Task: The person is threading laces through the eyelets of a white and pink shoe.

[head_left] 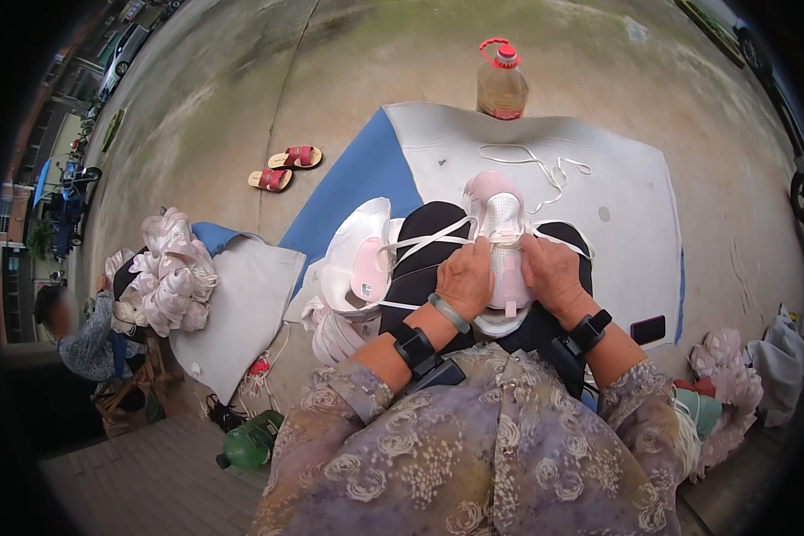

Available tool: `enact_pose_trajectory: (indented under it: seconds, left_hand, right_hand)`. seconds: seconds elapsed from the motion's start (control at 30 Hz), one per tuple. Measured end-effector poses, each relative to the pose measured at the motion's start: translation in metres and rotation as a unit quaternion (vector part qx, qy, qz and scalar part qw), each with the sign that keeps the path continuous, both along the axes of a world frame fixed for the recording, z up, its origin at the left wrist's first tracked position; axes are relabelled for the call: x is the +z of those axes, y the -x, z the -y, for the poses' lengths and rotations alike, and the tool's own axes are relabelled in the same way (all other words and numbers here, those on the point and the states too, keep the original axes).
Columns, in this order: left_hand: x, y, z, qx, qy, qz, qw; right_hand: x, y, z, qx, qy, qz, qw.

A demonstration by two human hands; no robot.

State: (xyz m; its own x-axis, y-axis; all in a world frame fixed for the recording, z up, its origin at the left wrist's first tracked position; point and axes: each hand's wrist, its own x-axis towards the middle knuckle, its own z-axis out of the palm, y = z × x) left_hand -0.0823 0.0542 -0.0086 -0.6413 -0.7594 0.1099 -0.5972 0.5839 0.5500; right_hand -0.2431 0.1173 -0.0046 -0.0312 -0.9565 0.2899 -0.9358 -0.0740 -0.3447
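Note:
A pink and white sneaker rests on my lap over dark trousers, its toe pointing away from me. My left hand is closed at the left side of its lacing, and my right hand is closed at the right side. Both seem to pinch the white shoelace, though the fingertips are partly hidden. A loop of the lace runs left from the shoe across my knee; more lace shows to the right. By my left knee lies a white bag or wrapping with a pink insole-shaped piece showing.
A white and blue sheet covers the ground ahead, with a loose white lace on it. Beyond are a bottle with a red cap and red sandals. A phone lies right. Pink shoes pile up left beside another person.

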Motion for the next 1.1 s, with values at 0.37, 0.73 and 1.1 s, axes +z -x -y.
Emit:
enact_pose_trajectory:
  seconds: [0.37,0.73,1.1]
  left_hand:
    - [-0.007,-0.013,0.002,-0.018,0.034,-0.073,0.997]
    - [-0.005,-0.019,0.004,-0.009,-0.02,-0.055,0.998]
    - [-0.01,-0.017,0.009,0.006,-0.044,-0.087,0.995]
  right_hand:
    - [0.007,-0.002,0.014,0.086,-0.008,-0.19,0.978]
    - [0.153,-0.036,0.038,0.113,0.169,0.476,0.855]
    - [0.003,-0.03,0.022,0.04,-0.069,0.103,0.991]
